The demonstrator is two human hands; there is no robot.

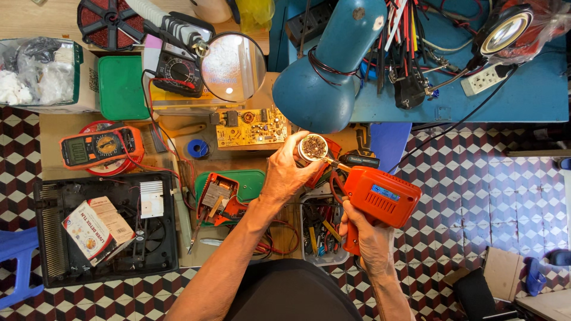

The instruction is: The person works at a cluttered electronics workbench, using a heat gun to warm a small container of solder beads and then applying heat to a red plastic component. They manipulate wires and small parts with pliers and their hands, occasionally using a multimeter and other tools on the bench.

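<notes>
My right hand (367,236) grips the handle of an orange soldering gun (380,199), its metal tip pointing up-left into a small round tin (313,147) of brownish paste. My left hand (288,169) holds that tin by its rim, above the workbench. Just behind the tin lies a yellow circuit board (251,127). An opened orange device (219,199) with exposed parts rests on a green lid left of my left forearm.
A blue desk lamp (321,71) hangs over the bench next to a round magnifier (232,65). An orange multimeter (101,147), a black meter (177,74), a black opened appliance (107,229) and a tool tray (321,235) surround the work. Cables cover the blue table (523,89).
</notes>
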